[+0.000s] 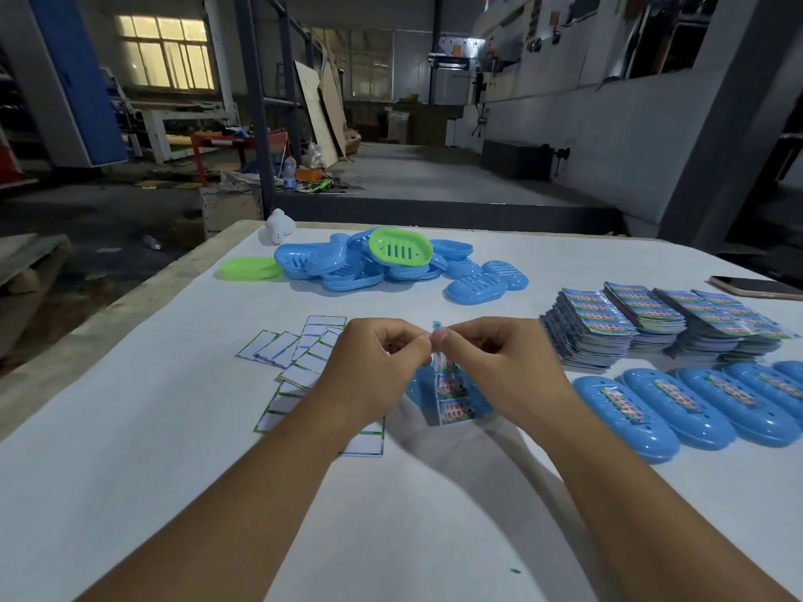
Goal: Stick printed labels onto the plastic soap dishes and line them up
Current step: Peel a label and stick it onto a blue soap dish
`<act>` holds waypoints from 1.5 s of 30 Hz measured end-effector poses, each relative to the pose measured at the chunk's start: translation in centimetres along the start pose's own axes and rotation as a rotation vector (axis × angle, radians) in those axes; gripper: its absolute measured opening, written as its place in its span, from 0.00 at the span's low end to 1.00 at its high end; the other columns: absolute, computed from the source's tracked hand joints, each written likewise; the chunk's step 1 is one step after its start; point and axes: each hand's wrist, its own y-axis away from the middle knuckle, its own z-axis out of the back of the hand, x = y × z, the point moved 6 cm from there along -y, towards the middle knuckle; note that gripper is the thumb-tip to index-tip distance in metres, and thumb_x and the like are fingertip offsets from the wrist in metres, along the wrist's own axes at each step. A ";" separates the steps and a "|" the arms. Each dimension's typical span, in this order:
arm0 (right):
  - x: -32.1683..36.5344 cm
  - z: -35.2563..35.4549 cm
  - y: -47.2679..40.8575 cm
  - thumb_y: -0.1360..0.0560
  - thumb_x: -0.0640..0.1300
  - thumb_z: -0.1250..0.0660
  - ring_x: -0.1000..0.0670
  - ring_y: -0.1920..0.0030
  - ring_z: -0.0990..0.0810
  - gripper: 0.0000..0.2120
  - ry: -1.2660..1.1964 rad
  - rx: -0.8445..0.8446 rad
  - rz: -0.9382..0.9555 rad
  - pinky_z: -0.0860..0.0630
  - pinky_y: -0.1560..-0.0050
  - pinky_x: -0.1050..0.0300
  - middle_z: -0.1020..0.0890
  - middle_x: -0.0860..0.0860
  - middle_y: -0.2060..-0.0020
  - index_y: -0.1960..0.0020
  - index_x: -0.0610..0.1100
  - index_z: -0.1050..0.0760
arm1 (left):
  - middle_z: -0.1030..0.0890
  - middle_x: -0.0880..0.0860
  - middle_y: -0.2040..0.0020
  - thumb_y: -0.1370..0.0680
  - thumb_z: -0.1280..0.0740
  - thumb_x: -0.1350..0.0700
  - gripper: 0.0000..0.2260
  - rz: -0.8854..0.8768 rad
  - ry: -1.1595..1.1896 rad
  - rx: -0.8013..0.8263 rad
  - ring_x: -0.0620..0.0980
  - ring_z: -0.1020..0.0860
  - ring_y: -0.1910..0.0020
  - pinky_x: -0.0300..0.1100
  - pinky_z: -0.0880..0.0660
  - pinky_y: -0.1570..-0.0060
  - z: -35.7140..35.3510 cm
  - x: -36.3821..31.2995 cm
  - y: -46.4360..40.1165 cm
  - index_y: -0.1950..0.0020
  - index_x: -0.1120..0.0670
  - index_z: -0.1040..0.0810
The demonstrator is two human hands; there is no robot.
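My left hand and my right hand meet at the fingertips above the table and both pinch the top edge of a printed label, which hangs down between them. Under the label lies a blue soap dish, mostly hidden by my hands. At the right, a row of several blue labelled dishes lies side by side. A heap of unlabelled blue and green dishes sits at the far middle of the table. Stacks of printed labels stand at the right.
Several white backing papers lie scattered left of my hands. A phone lies at the far right edge. A small white object stands at the table's far left corner. The white table ends at the left, with factory floor beyond.
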 end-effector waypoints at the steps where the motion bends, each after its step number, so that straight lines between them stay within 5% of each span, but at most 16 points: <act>1: 0.1 -0.1 0.0 0.29 0.59 0.29 0.60 0.66 0.18 0.05 -0.007 -0.005 0.007 0.25 0.66 0.63 0.15 0.59 0.66 0.58 0.61 0.15 | 0.15 0.48 0.65 0.23 0.30 0.58 0.09 -0.011 -0.015 0.004 0.40 0.21 0.67 0.32 0.27 0.65 -0.1 0.1 0.0 0.63 0.51 0.15; 5: 0.2 0.0 0.0 0.27 0.53 0.29 0.62 0.73 0.23 0.06 -0.004 -0.024 0.021 0.32 0.73 0.70 0.17 0.59 0.72 0.60 0.61 0.15 | 0.15 0.47 0.65 0.22 0.29 0.57 0.08 -0.028 -0.039 -0.001 0.42 0.21 0.66 0.37 0.25 0.63 -0.1 0.3 0.0 0.61 0.51 0.14; 13: 0.6 0.0 0.2 0.33 0.53 0.38 0.55 0.76 0.31 0.11 0.247 -0.125 0.046 0.34 0.74 0.60 0.25 0.55 0.79 0.69 0.51 0.21 | 0.17 0.45 0.67 0.23 0.30 0.58 0.07 -0.065 -0.121 -0.008 0.38 0.24 0.69 0.30 0.30 0.68 -0.8 0.2 0.4 0.59 0.51 0.14; 17: 0.1 0.2 -0.2 0.30 0.48 0.35 0.55 0.75 0.38 0.12 0.256 -0.146 0.008 0.37 0.73 0.57 0.31 0.49 0.79 0.70 0.44 0.27 | 0.17 0.44 0.67 0.25 0.30 0.55 0.07 -0.019 -0.193 -0.093 0.41 0.21 0.67 0.37 0.25 0.66 -0.4 0.2 0.3 0.62 0.51 0.16; 22: -1.4 1.5 -0.6 0.28 0.44 0.35 0.54 0.76 0.31 0.13 0.052 -0.146 -0.169 0.32 0.69 0.57 0.19 0.51 0.76 0.66 0.38 0.19 | 0.21 0.47 0.71 0.25 0.35 0.52 0.10 0.174 -0.278 -0.239 0.47 0.23 0.67 0.42 0.27 0.65 1.8 1.5 -0.4 0.65 0.54 0.23; 28: -1.5 1.9 -0.7 0.29 0.43 0.36 0.51 0.72 0.29 0.13 0.200 -0.146 -0.156 0.31 0.67 0.56 0.19 0.47 0.73 0.67 0.37 0.20 | 0.21 0.51 0.65 0.24 0.40 0.48 0.13 0.212 -0.740 -0.223 0.55 0.24 0.60 0.45 0.28 0.63 3.4 2.3 -0.8 0.63 0.54 0.25; 33: -1.3 2.0 -0.6 0.30 0.46 0.37 0.52 0.72 0.35 0.14 0.327 -0.169 -0.143 0.35 0.69 0.57 0.25 0.39 0.70 0.65 0.36 0.22 | 0.22 0.51 0.47 0.22 0.38 0.48 0.10 0.137 -1.188 -0.168 0.54 0.26 0.46 0.47 0.29 0.48 4.0 2.1 -0.9 0.47 0.50 0.22; 36: -0.5 1.6 -0.2 0.32 0.47 0.37 0.52 0.74 0.41 0.14 0.378 -0.180 -0.092 0.39 0.72 0.57 0.36 0.46 0.77 0.72 0.40 0.29 | 0.20 0.46 0.57 0.24 0.31 0.49 0.05 -0.020 -0.702 -0.237 0.44 0.23 0.54 0.41 0.27 0.56 2.9 0.6 -0.5 0.55 0.49 0.19; 39: -0.1 1.2 0.0 0.32 0.48 0.36 0.51 0.74 0.41 0.14 0.388 -0.167 -0.050 0.39 0.73 0.57 0.37 0.49 0.80 0.74 0.44 0.31 | 0.19 0.43 0.68 0.27 0.26 0.49 0.06 0.063 -0.156 -0.065 0.39 0.25 0.68 0.38 0.28 0.63 0.1 0.5 0.0 0.62 0.48 0.16; 42: 0.2 1.0 0.0 0.31 0.50 0.34 0.52 0.75 0.36 0.13 0.356 -0.145 -0.008 0.36 0.73 0.58 0.32 0.51 0.81 0.73 0.47 0.26 | 0.16 0.48 0.64 0.25 0.27 0.51 0.05 0.124 0.006 0.054 0.42 0.23 0.65 0.40 0.26 0.60 -1.5 0.6 0.5 0.60 0.48 0.14; 45: 0.4 0.8 0.0 0.31 0.50 0.32 0.53 0.75 0.33 0.15 0.352 -0.146 0.024 0.34 0.73 0.58 0.28 0.53 0.80 0.75 0.48 0.26 | 0.14 0.45 0.61 0.23 0.28 0.56 0.05 0.133 0.049 0.069 0.40 0.22 0.63 0.30 0.27 0.61 -1.8 0.7 0.4 0.57 0.52 0.13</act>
